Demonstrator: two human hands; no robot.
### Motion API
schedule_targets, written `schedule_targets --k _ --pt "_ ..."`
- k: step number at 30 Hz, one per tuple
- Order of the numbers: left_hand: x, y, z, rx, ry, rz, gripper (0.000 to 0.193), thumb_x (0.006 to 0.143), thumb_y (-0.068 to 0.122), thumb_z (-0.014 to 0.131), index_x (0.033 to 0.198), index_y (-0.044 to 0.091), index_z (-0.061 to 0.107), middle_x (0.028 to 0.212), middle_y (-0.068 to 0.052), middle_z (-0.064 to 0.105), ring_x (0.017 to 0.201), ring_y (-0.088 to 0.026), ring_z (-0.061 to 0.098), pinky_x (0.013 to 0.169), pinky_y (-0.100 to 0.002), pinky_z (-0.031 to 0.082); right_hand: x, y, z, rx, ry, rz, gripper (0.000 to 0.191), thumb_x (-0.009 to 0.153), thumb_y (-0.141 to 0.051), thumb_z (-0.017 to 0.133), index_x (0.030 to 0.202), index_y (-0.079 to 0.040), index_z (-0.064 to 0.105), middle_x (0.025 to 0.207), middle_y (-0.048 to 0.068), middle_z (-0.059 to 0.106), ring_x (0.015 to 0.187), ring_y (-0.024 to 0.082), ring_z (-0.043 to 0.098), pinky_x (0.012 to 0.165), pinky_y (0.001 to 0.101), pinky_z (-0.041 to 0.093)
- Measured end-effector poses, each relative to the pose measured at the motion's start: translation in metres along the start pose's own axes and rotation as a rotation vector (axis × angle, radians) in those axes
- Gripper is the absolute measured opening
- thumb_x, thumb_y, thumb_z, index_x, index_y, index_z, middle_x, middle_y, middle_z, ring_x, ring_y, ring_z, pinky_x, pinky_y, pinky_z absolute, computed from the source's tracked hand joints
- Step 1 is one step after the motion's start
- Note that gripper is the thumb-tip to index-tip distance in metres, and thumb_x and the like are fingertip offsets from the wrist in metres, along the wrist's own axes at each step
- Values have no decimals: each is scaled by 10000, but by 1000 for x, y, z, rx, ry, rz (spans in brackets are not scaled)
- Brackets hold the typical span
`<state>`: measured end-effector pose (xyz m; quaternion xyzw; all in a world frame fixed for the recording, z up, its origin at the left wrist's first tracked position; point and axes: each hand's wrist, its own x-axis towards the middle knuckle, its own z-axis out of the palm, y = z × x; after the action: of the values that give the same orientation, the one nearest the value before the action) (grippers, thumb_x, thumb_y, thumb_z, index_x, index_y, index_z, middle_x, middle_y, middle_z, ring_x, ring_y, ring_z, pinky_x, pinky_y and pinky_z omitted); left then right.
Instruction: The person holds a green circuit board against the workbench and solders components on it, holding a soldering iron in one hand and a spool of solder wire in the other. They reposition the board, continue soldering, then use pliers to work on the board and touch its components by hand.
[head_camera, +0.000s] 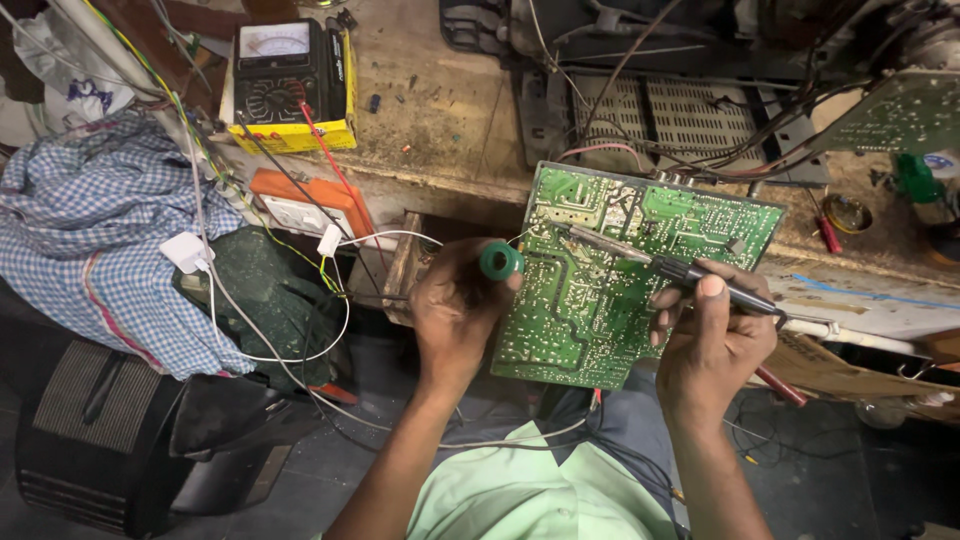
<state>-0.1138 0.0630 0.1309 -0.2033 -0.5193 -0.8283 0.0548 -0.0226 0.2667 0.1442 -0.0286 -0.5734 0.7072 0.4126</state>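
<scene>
Green circuit board (620, 270) leans on the desk (450, 120) edge; left hand (455, 310) grips a solder spool (500, 261), right hand (710, 335) clasps the soldering iron (670, 268). Best keep the tip steady on one joint.

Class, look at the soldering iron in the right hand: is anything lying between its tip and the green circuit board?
Nothing visible does. The right hand holds the soldering iron with its tip over the bare solder side of the circuit board. The left hand and its green spool sit at the board's left edge, clear of the tip.
</scene>
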Motion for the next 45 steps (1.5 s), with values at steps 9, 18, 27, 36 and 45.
schedule_targets --k 9,18,27,36,45 --pt "0 1 0 -2 3 11 306 926 46 792 1201 9 664 1078 -36 710 968 -98 672 868 -246 553 -1 -2 0 -30 -9 -14 199 1149 -147 589 1255 21 599 798 149 666 585 132 591 541 252 464" --pt "1 3 -2 -16 -6 20 297 939 53 787 1202 7 655 1091 -35 706 1003 -101 673 919 -254 553 -2 -3 0 -14 5 -19 209 1151 -154 588 1270 17 590 828 149 670 621 135 606 547 258 477" --pt "2 4 -2 -38 -14 8 303 936 50 782 1204 6 649 1076 -43 709 987 -101 674 910 -252 550 -4 -3 2 -45 2 -22 210 1153 -154 582 1264 24 583 832 152 662 626 139 612 531 248 477" --pt "2 5 -3 -27 -12 17 297 936 38 778 1203 -4 653 1083 -44 706 994 -103 671 915 -255 549 -10 -7 5 -73 11 -43 225 1142 -159 594 1253 36 576 863 157 656 669 153 619 547 249 491" --pt "1 3 -4 -65 -14 -7 314 928 30 772 1214 -7 648 1080 -47 706 994 -109 681 921 -261 556 -12 -6 7 -131 -9 -89 243 1144 -167 606 1268 41 581 834 172 670 600 140 598 522 244 490"
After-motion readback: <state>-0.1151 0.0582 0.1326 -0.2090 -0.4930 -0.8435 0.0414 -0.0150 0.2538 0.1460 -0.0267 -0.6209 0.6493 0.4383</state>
